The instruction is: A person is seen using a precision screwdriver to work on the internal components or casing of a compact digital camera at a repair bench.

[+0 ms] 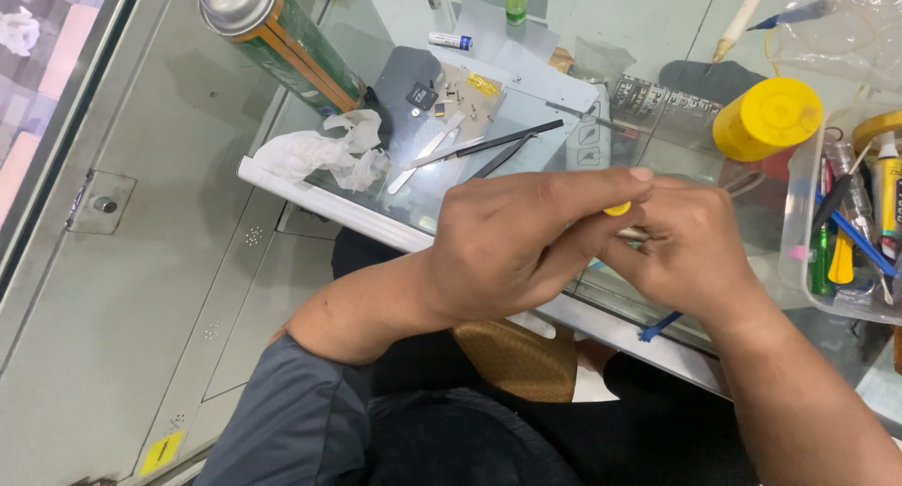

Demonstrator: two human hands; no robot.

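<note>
Close over the near edge of the glass-topped counter (395,225), both hands met. The left hand (512,242) was curled, its thumb and forefinger pressed onto a small yellow-capped tool (618,208), of which only the yellow tip and a pale sliver showed. The right hand (691,242) touched the left, its fingers bent inward around the same tool; whether they truly pinched it could not be told, the knuckles hiding the grip.

On the counter beyond the hands lay a black flat pry bar (512,138) and thin metal tweezers (437,154), side by side. Just left of them sat crumpled white tissue (319,153), and behind that a green-and-orange spray can with a metal top (277,35), tilted. A dark grey phone back panel (409,82) rested near the can's base. To the right of the hands stood a yellow round plastic lid (769,118) and a clear plastic bin of assorted hand tools (850,228), touching the counter's right side.
</note>
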